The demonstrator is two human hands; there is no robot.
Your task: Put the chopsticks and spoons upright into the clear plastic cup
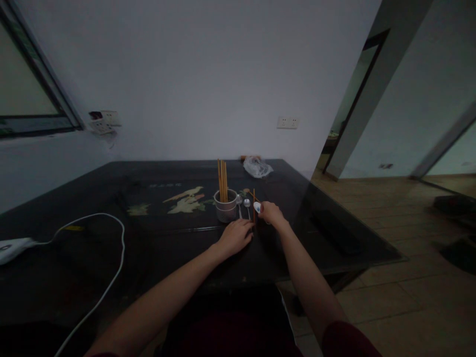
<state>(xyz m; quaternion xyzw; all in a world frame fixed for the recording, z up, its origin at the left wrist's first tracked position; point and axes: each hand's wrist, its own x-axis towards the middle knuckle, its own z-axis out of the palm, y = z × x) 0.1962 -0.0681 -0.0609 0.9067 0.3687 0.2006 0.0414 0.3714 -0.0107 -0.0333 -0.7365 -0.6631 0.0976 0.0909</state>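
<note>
My right hand is closed around a white spoon with a bluish mark, its bowl pointing away to the left. Just left of it, an orange-brown chopstick lies lengthwise on the dark table, and another chopstick lies slanted behind. Two metal spoons, one nearer the chopstick and one by the cup, lie with bowls away from me. My left hand rests low by their handle ends, thumb and fingers apart. A grey metal cup holds several upright chopsticks.
The dark table has a bird-and-flower design. A crumpled clear plastic bag lies at its back edge. On the left are a white cable and a white power strip. A dark flat object lies at right.
</note>
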